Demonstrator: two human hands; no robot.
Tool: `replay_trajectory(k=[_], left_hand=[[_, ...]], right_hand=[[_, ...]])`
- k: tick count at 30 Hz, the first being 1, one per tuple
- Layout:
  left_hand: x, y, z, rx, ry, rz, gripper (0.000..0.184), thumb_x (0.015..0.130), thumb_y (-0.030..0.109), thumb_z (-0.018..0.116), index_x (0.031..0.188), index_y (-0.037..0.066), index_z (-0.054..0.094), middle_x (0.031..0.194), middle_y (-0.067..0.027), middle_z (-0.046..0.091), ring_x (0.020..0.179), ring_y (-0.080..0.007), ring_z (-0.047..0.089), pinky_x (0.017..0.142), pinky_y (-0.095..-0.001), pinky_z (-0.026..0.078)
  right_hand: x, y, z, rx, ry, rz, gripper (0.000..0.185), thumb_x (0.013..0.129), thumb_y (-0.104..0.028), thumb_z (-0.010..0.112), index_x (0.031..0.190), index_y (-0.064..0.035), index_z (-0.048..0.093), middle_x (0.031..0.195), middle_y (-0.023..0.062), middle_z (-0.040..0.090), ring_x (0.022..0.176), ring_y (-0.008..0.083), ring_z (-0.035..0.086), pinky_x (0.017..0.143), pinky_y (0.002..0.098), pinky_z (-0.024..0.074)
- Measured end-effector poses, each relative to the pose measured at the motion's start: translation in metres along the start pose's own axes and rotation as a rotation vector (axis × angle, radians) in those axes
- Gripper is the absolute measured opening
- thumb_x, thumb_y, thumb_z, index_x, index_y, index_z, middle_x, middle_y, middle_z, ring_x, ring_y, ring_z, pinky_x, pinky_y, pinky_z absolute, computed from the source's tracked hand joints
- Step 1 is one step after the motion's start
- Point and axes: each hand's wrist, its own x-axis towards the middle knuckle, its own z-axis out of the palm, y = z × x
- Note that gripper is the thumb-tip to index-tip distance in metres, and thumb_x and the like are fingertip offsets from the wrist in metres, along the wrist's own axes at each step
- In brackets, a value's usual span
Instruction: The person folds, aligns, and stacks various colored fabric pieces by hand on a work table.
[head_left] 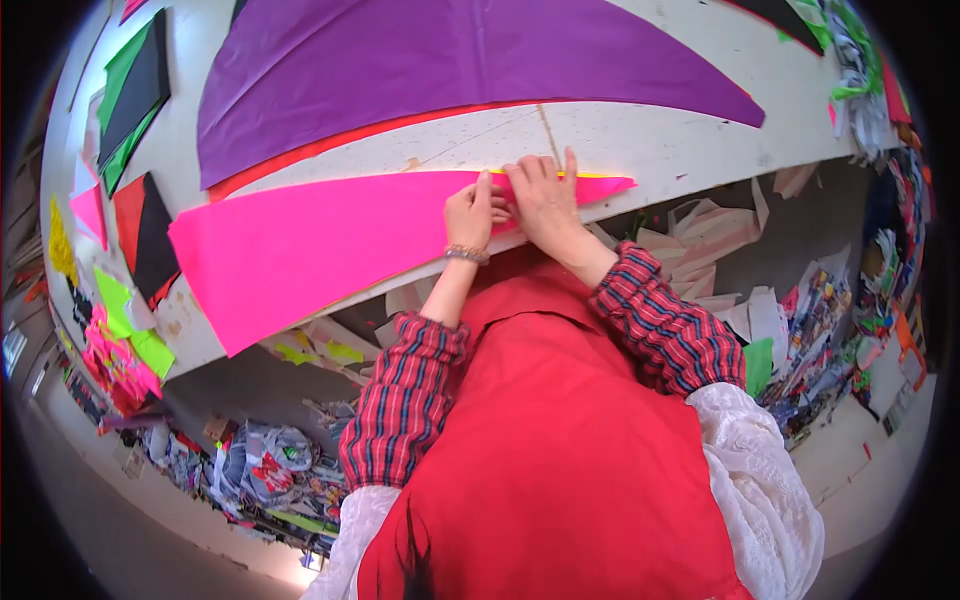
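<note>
A stack of bright pink fabric pieces (300,250) lies along the near table edge, tapering to a point on the right. A thin yellow edge shows along its far side. Near the narrow end, my left hand (472,214) has curled fingers closed on the pink fabric, with the thumb up. Right beside it, my right hand (545,208) grips the same stack with bent fingers, its outermost finger raised. The fingertips of both hands are partly hidden. Beyond them lies a large curved purple fabric piece (440,65) with a red layer under its near edge.
Black and green pieces (140,95) and a red and black piece (147,235) lie on the white table (640,140) at left. Strips (855,75) hang at the far right. Below the edge are pale scraps (700,240) and piled bundles (265,465).
</note>
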Motion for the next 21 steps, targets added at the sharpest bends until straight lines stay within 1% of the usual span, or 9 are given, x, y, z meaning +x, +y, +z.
replay_trajectory(k=[2,3,7,8,12,17,21], left_hand=[[0.004,0.005,-0.001,-0.124,0.006,-0.158,0.041,0.088,0.033,0.054,0.077,-0.006,0.061,0.061,-0.0126,0.061,0.046,-0.0167,0.058,0.043,-0.0207,0.049],[0.005,0.010,-0.003,-0.120,0.018,-0.155,0.041,0.088,0.033,0.054,0.077,-0.006,0.061,0.061,-0.0126,0.061,0.046,-0.0167,0.058,0.043,-0.0207,0.049],[0.008,0.020,-0.003,-0.104,0.023,-0.299,0.036,0.085,0.030,0.059,0.073,-0.004,0.061,0.059,-0.0113,0.061,0.045,-0.0165,0.058,0.042,-0.0203,0.048],[0.009,0.019,-0.003,-0.101,0.025,-0.298,0.036,0.085,0.030,0.059,0.073,-0.004,0.061,0.059,-0.0113,0.061,0.045,-0.0165,0.058,0.042,-0.0203,0.048],[0.016,-0.003,-0.006,-0.021,0.055,-0.142,0.028,0.082,0.023,0.063,0.070,-0.002,0.061,0.059,-0.0103,0.061,0.044,-0.0161,0.058,0.040,-0.0199,0.048],[0.015,-0.007,-0.004,-0.048,0.087,-0.096,0.020,0.079,0.016,0.063,0.069,-0.001,0.061,0.059,-0.0090,0.060,0.044,-0.0156,0.057,0.040,-0.0203,0.047],[0.015,-0.010,-0.004,-0.037,0.109,-0.063,0.019,0.078,0.016,0.063,0.067,0.000,0.061,0.057,-0.0075,0.059,0.043,-0.0145,0.057,0.040,-0.0205,0.047]], right_hand=[[0.000,0.000,-0.001,-0.001,-0.007,0.005,0.041,0.067,-0.014,0.064,0.106,-0.0102,0.052,0.102,0.0083,0.048,0.096,0.0261,0.045,0.100,0.0564,0.0205],[0.000,-0.001,0.001,0.009,-0.005,-0.002,0.041,0.067,-0.014,0.064,0.106,-0.0102,0.052,0.102,0.0083,0.048,0.096,0.0261,0.045,0.100,0.0564,0.0205],[-0.005,0.001,0.007,-0.068,-0.009,-0.021,0.035,0.069,-0.013,0.061,0.102,-0.0101,0.053,0.101,0.0075,0.049,0.094,0.0250,0.047,0.099,0.0553,0.0220],[-0.006,0.001,0.007,-0.065,-0.008,-0.020,0.035,0.069,-0.013,0.061,0.102,-0.0101,0.053,0.101,0.0075,0.049,0.094,0.0250,0.047,0.099,0.0553,0.0220],[-0.008,0.000,0.003,-0.025,0.088,-0.064,0.029,0.070,-0.011,0.059,0.099,-0.0099,0.053,0.101,0.0065,0.050,0.092,0.0237,0.047,0.099,0.0541,0.0232],[-0.006,-0.004,0.006,-0.027,0.117,-0.002,0.026,0.071,-0.011,0.058,0.096,-0.0098,0.055,0.100,0.0058,0.051,0.091,0.0224,0.048,0.099,0.0517,0.0237],[-0.011,-0.004,0.006,-0.058,0.100,-0.008,0.025,0.071,-0.010,0.058,0.096,-0.0094,0.056,0.100,0.0057,0.051,0.090,0.0220,0.048,0.099,0.0500,0.0238]])
